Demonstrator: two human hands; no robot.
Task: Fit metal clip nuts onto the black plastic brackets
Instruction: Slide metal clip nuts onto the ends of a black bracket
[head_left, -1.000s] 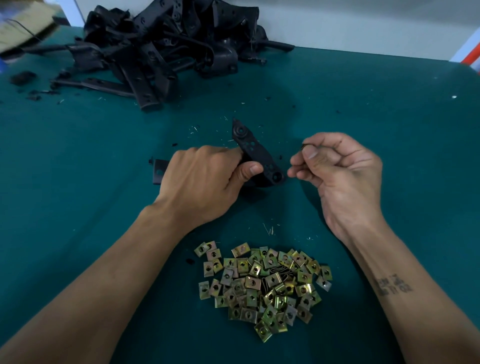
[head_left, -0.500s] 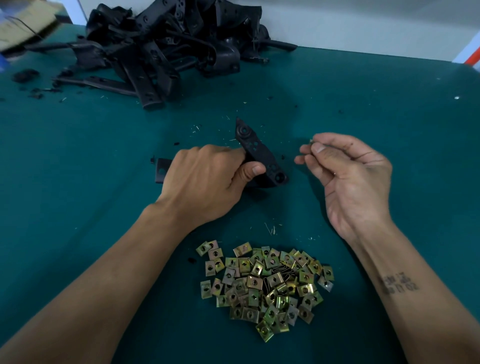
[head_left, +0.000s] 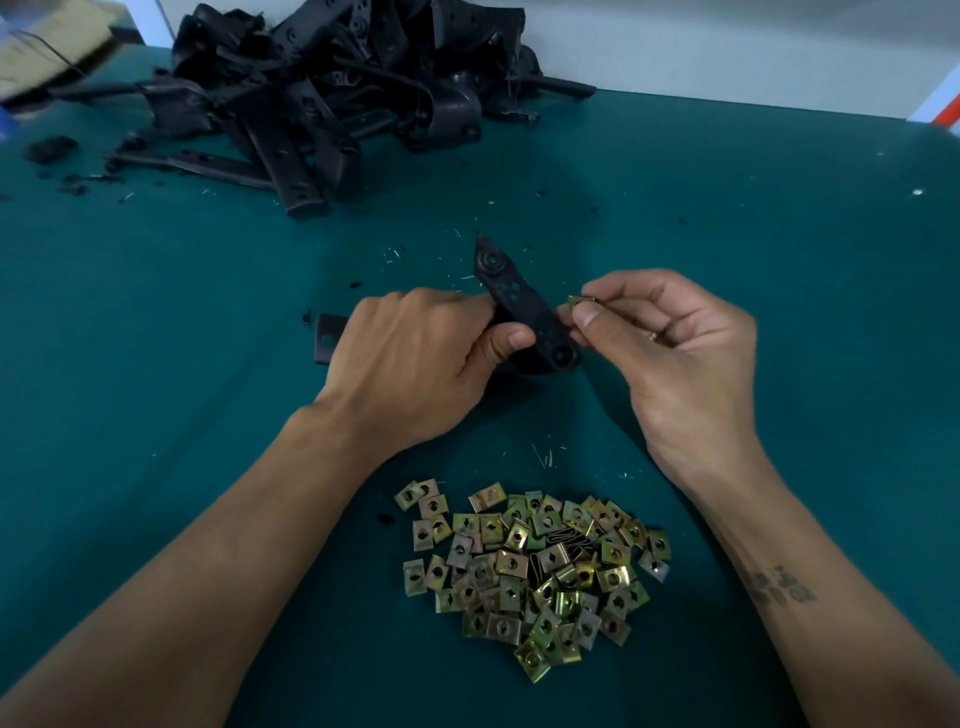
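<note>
From the head view, the left hand (head_left: 415, 358) is gripping the bracket (head_left: 524, 312) above the table (head_left: 779, 234). The right hand (head_left: 670, 338) is pinching a clip nut (head_left: 581, 301) beside its edge (spares (head_left: 530, 571) are lying nearer); sliding it on squarely, hole over hole, looks best.

Counted: one bracket (head_left: 524, 312) in hand, one clip nut (head_left: 581, 302) pinched. Loose nut pile (head_left: 535, 577) and bracket heap (head_left: 332, 93) were too dense to count.

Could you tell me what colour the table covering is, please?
Dark teal green table covering, seen in the head view.
</note>
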